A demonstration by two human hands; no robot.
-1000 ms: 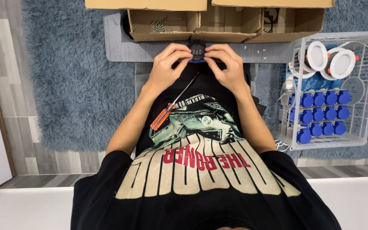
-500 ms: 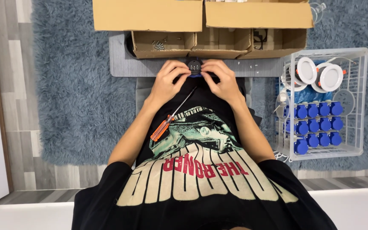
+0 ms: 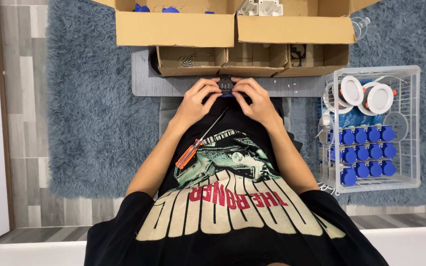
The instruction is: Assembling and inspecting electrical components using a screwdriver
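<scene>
Both hands, left hand (image 3: 196, 101) and right hand (image 3: 254, 100), pinch small dark round part (image 3: 226, 86) upper centre; orange-handled screwdriver (image 3: 199, 140) lies below on lap.

Two brown cardboard boxes (image 3: 232, 29) stand open side by side at the grey mat's (image 3: 144, 83) far edge.

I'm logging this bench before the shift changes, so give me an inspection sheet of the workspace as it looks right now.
Surface: grey board lying on a blue shaggy rug.
Job's things: small dark round part, held between both hands.
Clutter: orange-handled screwdriver resting on the lap; screws in an open cardboard box.
Grippers: left hand and right hand, fingers pinching the part.
Cables: nothing seen.
Surroundings: clear crate of blue parts and white round fittings; wood floor.
</scene>
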